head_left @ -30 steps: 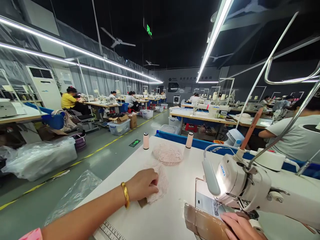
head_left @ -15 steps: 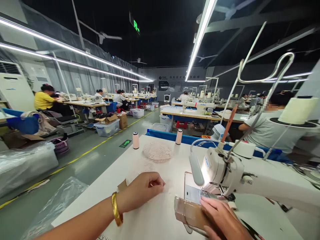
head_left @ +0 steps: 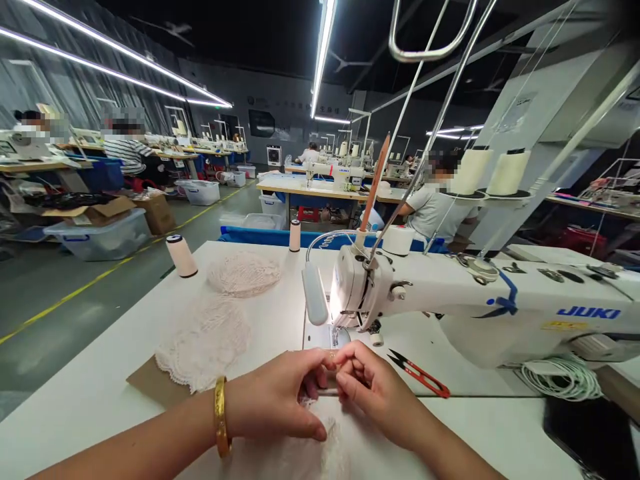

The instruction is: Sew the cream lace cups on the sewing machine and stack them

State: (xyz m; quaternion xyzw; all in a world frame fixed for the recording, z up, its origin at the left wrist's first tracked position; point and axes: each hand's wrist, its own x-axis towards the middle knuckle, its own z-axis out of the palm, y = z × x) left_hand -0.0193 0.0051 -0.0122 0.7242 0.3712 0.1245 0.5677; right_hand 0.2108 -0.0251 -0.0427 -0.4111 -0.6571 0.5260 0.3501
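Observation:
Both hands meet just in front of the needle area of a white sewing machine (head_left: 365, 287). My left hand (head_left: 280, 397), with a gold bangle at the wrist, has its fingers curled at the edge of pale pink lace (head_left: 333, 437). My right hand (head_left: 377, 393) pinches beside it, fingertips nearly touching the left ones. The lace hangs below the hands onto the white table; its pinched part is hidden by the fingers. Red-handled thread snips (head_left: 423, 375) lie right of my right hand. More lace (head_left: 205, 343) rests to the left, partly over brown card (head_left: 155, 383).
Pale pink thread spools (head_left: 182, 256) stand at the table's far side, near a gathered lace piece (head_left: 243, 273). A dark flat object (head_left: 587, 430) and a coiled pale cord (head_left: 557, 379) lie at right. Co-workers sit at other machines, one in a grey shirt (head_left: 435, 210) ahead.
The view has swung to the right. My right hand has left the brownish clear-covered piece by the needle and joined my left hand, and lace now shows beneath both.

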